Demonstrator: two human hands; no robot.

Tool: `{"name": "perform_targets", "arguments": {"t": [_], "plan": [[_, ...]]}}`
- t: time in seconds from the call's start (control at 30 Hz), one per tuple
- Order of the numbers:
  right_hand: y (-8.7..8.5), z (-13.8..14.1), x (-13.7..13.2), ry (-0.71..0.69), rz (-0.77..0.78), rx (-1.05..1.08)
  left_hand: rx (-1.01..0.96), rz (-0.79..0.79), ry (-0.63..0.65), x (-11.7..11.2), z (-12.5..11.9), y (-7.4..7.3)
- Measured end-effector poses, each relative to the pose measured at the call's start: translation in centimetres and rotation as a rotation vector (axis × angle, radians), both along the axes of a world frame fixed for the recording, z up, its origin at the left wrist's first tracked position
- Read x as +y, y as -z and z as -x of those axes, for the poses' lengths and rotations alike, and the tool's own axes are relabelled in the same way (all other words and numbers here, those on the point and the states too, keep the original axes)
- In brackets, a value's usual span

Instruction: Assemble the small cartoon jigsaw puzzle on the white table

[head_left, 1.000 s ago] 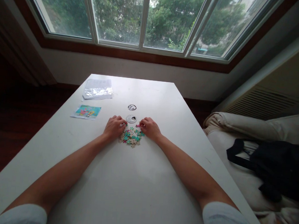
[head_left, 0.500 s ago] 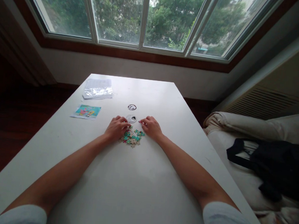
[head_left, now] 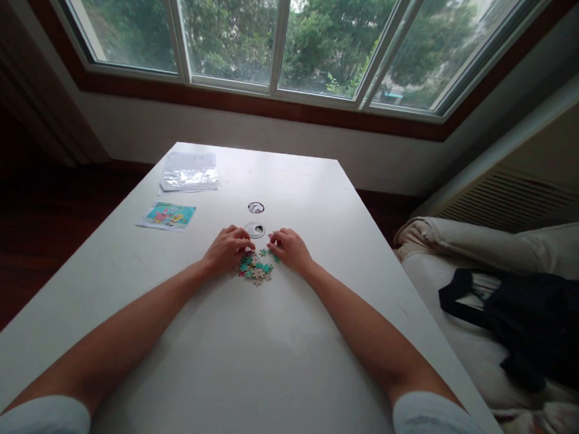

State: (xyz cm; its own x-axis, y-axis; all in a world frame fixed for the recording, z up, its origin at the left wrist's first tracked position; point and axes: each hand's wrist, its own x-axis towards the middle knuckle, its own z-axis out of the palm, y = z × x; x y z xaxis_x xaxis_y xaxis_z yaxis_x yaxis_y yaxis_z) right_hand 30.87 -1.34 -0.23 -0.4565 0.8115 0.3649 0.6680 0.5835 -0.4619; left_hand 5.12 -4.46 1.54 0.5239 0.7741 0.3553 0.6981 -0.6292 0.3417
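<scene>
The left hand (head_left: 229,247) rests at the left edge of a small heap of puzzle pieces (head_left: 255,269), its fingers bent and curled in; from where I stand I can't tell whether the tips are closed on a piece. The right hand (head_left: 290,248) is at the heap's far right side, fingers likewise bent, and its grip is just as hard to read. The hands are apart, with the heap between and just nearer than them. The pieces are flat, knobbly and star-like, some teal, some pale tan, with a touch of pink; they overlap too much to count, and the hands cover some at both sides. Just beyond lie two round black-and-white shapes (head_left: 256,208), the nearer one partly behind the left fingers; whether they are set into the table or lie on it, I can't say. Off to the left is a bright cartoon picture sheet (head_left: 170,215), and farther back a glossy clear plastic sleeve (head_left: 191,172), its glare hiding what it holds. The smooth white table (head_left: 257,368) runs out of sight at the near edge. To the right, crumpled dark cloth (head_left: 541,327) lies on pale, soft upholstery (head_left: 425,281), both cut off.
</scene>
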Motion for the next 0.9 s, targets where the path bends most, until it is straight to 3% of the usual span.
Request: {"name": "perform_targets", "arguments": {"t": [0.13,0.33,0.47,0.63,0.7,0.9], "plan": [[0.5,-0.6,0.9,0.04,0.046,0.094,0.008,0.006,0.029,-0.2,-0.3,-0.1],[-1.8,-2.2,1.2,-0.156,0.247,0.06,0.069,0.018,0.104,-0.8,-0.8,-0.4],[-2.8,-2.6,0.7,-0.213,0.196,-0.069,0.075,-0.006,0.019,-0.8,-0.6,-0.4],[-1.5,-1.7,0.4,-0.147,0.107,-0.012,0.033,-0.05,-0.185,-0.4,-0.2,-0.1],[-0.9,-1.2,0.4,-0.141,0.091,0.022,0.019,-0.054,-0.207,-0.3,-0.2,-0.1],[-0.2,-0.5,0.2,-0.072,0.043,0.073,0.032,-0.034,0.002,-0.9,-0.9,-0.4]]}}
